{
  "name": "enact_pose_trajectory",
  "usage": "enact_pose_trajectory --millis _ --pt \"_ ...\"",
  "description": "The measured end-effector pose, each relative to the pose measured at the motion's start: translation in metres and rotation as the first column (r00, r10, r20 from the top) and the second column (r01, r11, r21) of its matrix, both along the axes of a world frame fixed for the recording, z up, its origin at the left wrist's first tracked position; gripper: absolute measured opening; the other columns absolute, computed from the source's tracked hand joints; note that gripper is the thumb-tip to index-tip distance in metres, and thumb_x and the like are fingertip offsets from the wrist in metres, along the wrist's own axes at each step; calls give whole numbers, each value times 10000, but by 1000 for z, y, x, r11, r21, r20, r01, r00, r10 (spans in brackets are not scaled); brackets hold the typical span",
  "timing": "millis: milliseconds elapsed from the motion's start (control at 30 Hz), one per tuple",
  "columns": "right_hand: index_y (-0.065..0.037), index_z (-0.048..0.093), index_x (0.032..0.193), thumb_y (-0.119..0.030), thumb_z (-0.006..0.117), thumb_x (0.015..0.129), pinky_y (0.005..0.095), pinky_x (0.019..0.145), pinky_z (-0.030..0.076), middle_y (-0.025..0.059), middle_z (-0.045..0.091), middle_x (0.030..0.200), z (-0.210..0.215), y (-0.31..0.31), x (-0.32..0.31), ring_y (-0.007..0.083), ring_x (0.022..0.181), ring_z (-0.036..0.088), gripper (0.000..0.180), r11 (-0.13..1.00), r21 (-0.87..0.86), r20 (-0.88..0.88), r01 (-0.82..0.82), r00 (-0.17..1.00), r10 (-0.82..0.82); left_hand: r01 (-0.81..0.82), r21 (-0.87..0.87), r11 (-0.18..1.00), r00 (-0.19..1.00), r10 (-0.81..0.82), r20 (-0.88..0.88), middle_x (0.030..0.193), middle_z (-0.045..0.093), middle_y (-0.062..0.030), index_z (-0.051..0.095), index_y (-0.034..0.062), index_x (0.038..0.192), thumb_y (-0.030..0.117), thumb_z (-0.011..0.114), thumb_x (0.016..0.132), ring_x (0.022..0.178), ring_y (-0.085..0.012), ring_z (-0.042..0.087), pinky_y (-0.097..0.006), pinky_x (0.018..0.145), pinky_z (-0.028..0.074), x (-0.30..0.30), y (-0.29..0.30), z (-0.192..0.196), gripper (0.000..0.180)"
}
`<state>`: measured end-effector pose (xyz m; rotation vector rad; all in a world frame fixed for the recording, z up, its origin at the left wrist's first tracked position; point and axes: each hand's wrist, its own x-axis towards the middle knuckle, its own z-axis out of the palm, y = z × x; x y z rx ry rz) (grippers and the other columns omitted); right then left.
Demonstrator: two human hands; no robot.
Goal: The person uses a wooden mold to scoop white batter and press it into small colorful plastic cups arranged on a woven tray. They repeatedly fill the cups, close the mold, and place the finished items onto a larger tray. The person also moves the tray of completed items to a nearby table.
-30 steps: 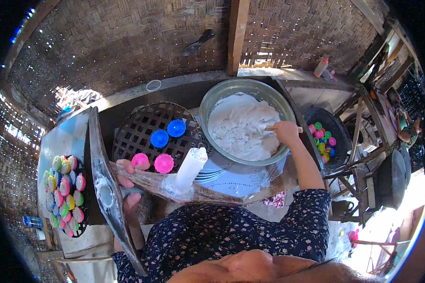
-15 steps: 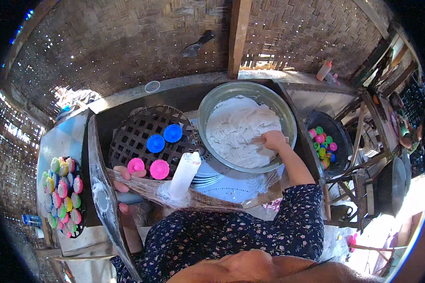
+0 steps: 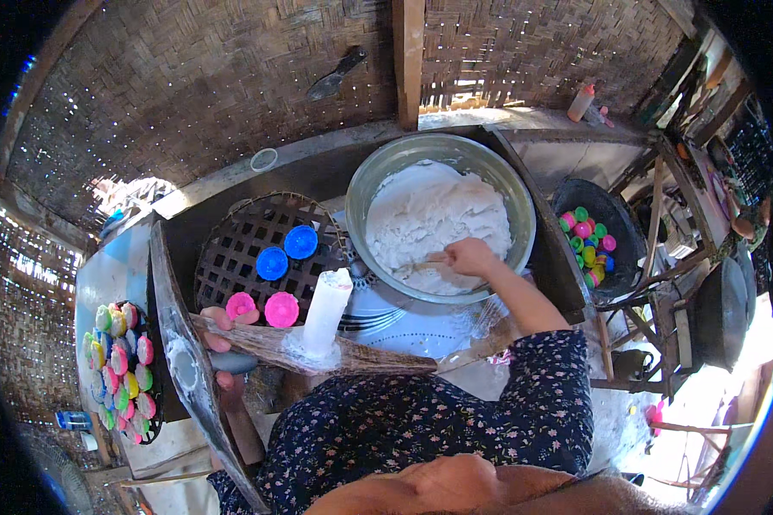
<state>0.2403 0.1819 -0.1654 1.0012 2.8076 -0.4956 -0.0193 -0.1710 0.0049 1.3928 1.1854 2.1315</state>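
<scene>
Head view puts the bowl [image 3: 525,206] just off our centre, toward 1 to 2 o'clock, and the white dough [image 3: 429,215] fills much of it. Our right hand [image 3: 471,257] is at the bowl's 5 o'clock, fingers folded narrow round a wooden paddle [image 3: 434,258] whose blade points toward 8 o'clock into the dough. Out at 8 o'clock, our left hand [image 3: 219,341] has its fingers curled at the end of a wooden bar [image 3: 382,359], partly hidden by it; we cannot tell whether they also grip the grey rounded piece [image 3: 235,362] beside them. A white cylinder [image 3: 327,313] stands up from the bar.

We judge the dough soft, sticky and heavy in bulk, so it should drag on the paddle; a firm hold low on the handle suits it. The bar looks stiff and probably slippery where smeared, making its bare end the better grip.

Compared with half a second ago, our right hand has swung from the bowl's 4 o'clock toward 5, while our left keeps its place on the bar.
</scene>
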Motion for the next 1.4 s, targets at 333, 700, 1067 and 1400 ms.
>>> enact_pose_trajectory --millis 333,700,1067,1400 --pt "-121 663 1030 -336 639 743 367 688 484 86 670 825 60 6 38 240 762 624 360 911 -387 116 141 988 -103 -43 -260 965 999 37 -31 909 475 -26 511 87 858 -50 728 599 828 -193 577 -349 739 519 7 35 21 365" --pt "12 566 1140 -512 585 813 200 460 251 -75 366 612 177 -50 73 43 515 330 618 642 -717 -455 -271 880 -136 -431 -488 759 723 -33 -691 985 572 -213 622 58 965 329 679 672 919 -374 568 -421 807 464 32 109 -3 403" --pt "-113 642 1050 -351 601 797 380 610 440 51 576 690 279 -97 41 234 669 583 350 807 498 -168 -318 877 449 -405 -430 807 634 -92 -768 1008 568 -193 650 53 900 303 667 674 924 -365 568 -407 791 465 49 113 -7 337" --pt "-111 618 1007 -133 643 697 270 531 382 -28 494 699 259 -174 -9 121 624 495 312 -36 987 132 -154 678 723 -288 -478 830 697 -161 -699 927 601 -233 648 36 905 330 672 642 894 -385 581 -440 783 471 32 127 -2 395"
